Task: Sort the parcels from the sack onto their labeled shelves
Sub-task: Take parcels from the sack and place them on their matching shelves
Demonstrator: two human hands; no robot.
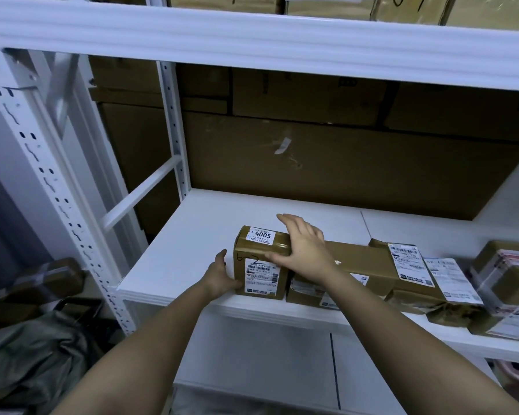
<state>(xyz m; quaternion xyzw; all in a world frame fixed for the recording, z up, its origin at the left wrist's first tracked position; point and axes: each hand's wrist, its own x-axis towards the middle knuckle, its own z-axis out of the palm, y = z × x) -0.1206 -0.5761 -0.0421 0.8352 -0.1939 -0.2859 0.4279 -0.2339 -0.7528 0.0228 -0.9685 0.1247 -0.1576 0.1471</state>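
Shelf entry: one brown taped cardboard parcel (261, 262), sticker "4005", at the front edge of the white metal shelf (192, 235).
My left hand (221, 277) lies flat against its left side; my right hand (303, 245) rests on top, fingers spread, thumb over the front edge. Just right: long brown carton (357, 259). Behind: large cardboard boxes (342, 163).

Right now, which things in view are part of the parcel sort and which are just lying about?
In the job:
- 4005 parcel, left hand against its side, right hand on top
- white shelf it sits on
- other parcels to its right
- grey sack on the floor

Lying about:
- big cartons behind the shelf
- pink roll, lower right
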